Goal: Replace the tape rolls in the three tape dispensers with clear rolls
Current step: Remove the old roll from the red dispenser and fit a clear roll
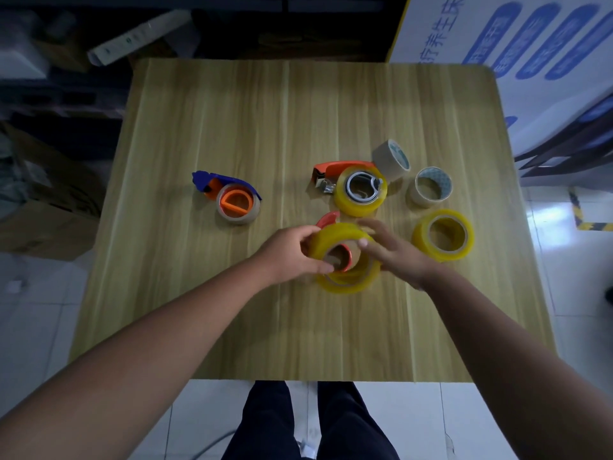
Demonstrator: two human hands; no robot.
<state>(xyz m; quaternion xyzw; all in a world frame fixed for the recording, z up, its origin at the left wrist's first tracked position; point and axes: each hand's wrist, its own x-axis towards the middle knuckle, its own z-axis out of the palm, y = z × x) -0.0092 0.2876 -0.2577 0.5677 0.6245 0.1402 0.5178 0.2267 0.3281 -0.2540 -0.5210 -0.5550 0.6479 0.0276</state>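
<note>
Head view: left hand [292, 252] and right hand [394, 250], each grip curled round a clear roll [335, 235] just above the tabletop [298, 127], red dispenser [328, 219] through its core. Probably the second swap; seating blurred. Next: push roll home, then blue dispenser [225, 182].

wooden table [232, 127], cardboard boxes [46, 227]

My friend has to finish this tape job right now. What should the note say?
Left hand and right hand both grip the held clear roll, fitted over the red dispenser.
Done: the orange dispenser carries a fitted clear roll. Two beige rolls lie to its right.
Left: seat the held one, then swap the brown roll in the blue dispenser.
Spare clear rolls: under the hands and at the right.
</note>
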